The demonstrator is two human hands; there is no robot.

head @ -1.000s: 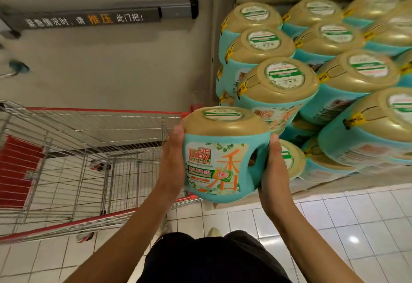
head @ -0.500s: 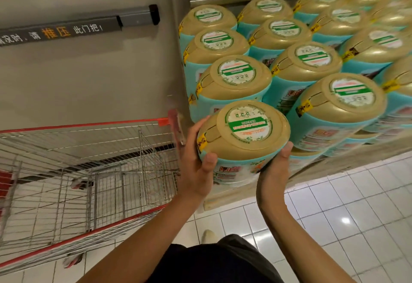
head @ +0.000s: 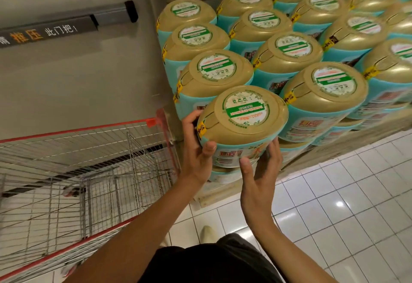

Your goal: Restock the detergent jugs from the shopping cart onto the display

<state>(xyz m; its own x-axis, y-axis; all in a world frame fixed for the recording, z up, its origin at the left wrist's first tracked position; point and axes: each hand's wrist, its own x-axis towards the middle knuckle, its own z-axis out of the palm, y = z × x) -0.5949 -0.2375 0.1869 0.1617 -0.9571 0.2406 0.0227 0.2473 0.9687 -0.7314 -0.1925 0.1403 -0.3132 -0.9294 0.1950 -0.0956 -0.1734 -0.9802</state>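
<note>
Tightly left hand (head: 194,151), loosely right hand (head: 259,178), on jug (head: 243,124)

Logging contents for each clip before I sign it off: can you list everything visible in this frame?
held jug: one, teal with gold top, at the front of the display's left column
display jugs: more than a dozen, teal with gold tops, stacked in rows on the right
shopping cart: one, silver wire with red trim, left
push bar: one, grey with white and orange characters, on the wall at upper left
floor: white tiles, lower right
shoe: one, pale, on the floor below the hands
shorts: black, bottom centre
left hand: grips the held jug's left side
right hand: fingers fairly straight, touching the held jug's lower right
</note>
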